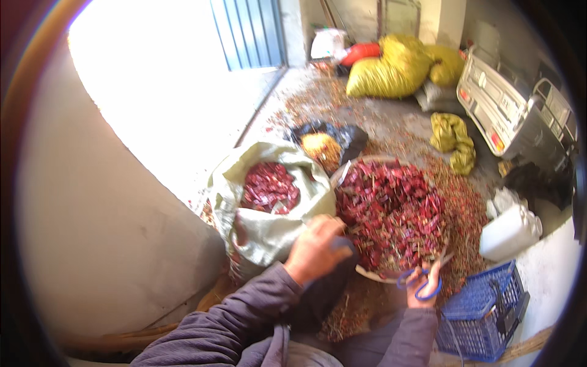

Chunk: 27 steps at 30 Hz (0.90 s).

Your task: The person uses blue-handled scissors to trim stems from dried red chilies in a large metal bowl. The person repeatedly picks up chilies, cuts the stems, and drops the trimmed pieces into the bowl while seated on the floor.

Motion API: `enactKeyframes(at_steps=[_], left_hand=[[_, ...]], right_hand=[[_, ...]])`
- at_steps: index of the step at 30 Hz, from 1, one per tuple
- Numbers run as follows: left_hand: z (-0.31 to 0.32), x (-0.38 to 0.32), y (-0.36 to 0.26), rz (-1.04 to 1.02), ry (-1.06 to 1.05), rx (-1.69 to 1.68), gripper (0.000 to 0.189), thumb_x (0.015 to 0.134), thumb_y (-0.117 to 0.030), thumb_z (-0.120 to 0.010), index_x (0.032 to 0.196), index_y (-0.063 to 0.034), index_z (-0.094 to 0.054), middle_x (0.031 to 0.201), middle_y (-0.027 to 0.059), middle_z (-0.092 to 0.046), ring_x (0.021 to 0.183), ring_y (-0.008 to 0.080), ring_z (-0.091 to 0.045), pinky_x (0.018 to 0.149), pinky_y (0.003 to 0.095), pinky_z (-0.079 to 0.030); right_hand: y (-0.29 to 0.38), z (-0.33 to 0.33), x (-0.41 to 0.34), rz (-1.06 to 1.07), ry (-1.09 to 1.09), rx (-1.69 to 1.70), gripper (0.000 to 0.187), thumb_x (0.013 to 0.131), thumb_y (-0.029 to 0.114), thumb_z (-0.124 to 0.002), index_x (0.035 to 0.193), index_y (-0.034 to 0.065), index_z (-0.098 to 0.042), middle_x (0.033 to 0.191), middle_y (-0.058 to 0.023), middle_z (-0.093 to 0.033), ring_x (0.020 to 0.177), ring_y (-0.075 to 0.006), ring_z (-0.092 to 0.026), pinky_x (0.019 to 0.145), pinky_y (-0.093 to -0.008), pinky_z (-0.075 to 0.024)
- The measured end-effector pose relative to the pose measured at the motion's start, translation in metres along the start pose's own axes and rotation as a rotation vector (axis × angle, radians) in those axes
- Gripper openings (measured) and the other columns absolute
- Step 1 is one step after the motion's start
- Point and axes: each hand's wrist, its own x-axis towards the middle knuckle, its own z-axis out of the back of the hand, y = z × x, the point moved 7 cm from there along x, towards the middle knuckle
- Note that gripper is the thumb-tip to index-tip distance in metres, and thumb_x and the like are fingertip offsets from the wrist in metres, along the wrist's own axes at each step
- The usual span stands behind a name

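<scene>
My left hand is held over the near right rim of a pale woven sack, fingers apart, with nothing seen in it. Dark red dried chili peppers lie inside the sack. To its right stands a wide round basin heaped with dried red chilies and stems. At the basin's near right edge my right hand holds scissors with blue handles, fingers through the loops and blades pointing away to the upper right.
A black plastic bag with yellowish bits lies beyond the sack. Stems and scraps litter the floor. A blue plastic crate and a white jug stand at right. Yellow sacks and a cargo vehicle are farther back; a wall is at left.
</scene>
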Motion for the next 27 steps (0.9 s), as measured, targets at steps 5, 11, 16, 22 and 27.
enactKeyframes(at_steps=[5,11,16,22,27], left_hand=[[-0.069,-0.046,-0.045,-0.197,0.613,0.439,0.061,0.078,-0.043,-0.078,0.129,-0.0133,-0.063,0.148,0.0154,-0.045,0.141,0.0412,-0.035,0.109,0.0627,-0.033],[-0.075,-0.053,-0.041,-0.189,0.615,0.422,0.056,0.081,-0.041,-0.076,0.129,-0.0156,-0.063,0.152,0.0156,-0.043,0.144,0.0401,-0.032,0.110,0.0637,-0.031],[-0.066,-0.056,-0.035,-0.162,0.591,0.412,0.054,0.082,-0.040,-0.075,0.129,-0.0156,-0.064,0.153,0.0159,-0.041,0.145,0.0401,-0.031,0.111,0.0637,-0.031],[-0.060,-0.058,-0.030,-0.151,0.578,0.383,0.054,0.082,-0.039,-0.075,0.130,-0.0172,-0.063,0.154,0.0170,-0.040,0.145,0.0412,-0.031,0.111,0.0647,-0.030],[-0.058,-0.059,-0.031,-0.163,0.569,0.384,0.055,0.081,-0.039,-0.075,0.130,-0.0174,-0.063,0.154,0.0174,-0.040,0.145,0.0414,-0.031,0.111,0.0649,-0.030]], right_hand=[[-0.018,0.005,-0.018,0.041,-0.024,0.049,0.046,0.090,0.054,-0.073,0.104,0.0120,-0.059,0.074,-0.0028,-0.061,0.062,-0.0126,-0.058,0.052,-0.0254,-0.0497],[-0.035,-0.003,-0.033,0.067,-0.063,0.016,0.040,0.092,0.053,-0.071,0.096,0.0154,-0.059,0.071,-0.0022,-0.063,0.058,-0.0145,-0.059,0.048,-0.0296,-0.0506],[-0.044,-0.008,-0.044,0.083,-0.118,-0.011,0.043,0.095,0.049,-0.069,0.113,0.0135,-0.055,0.072,-0.0018,-0.059,0.058,-0.0143,-0.055,0.051,-0.0327,-0.0505],[-0.052,-0.007,-0.044,0.086,-0.069,0.015,0.045,0.093,0.050,-0.072,0.113,0.0131,-0.056,0.079,-0.0030,-0.064,0.065,-0.0159,-0.061,0.053,-0.0337,-0.0532],[-0.053,-0.008,-0.047,0.072,-0.067,-0.004,0.045,0.092,0.049,-0.074,0.111,0.0125,-0.056,0.079,-0.0032,-0.064,0.065,-0.0163,-0.062,0.054,-0.0339,-0.0541]])
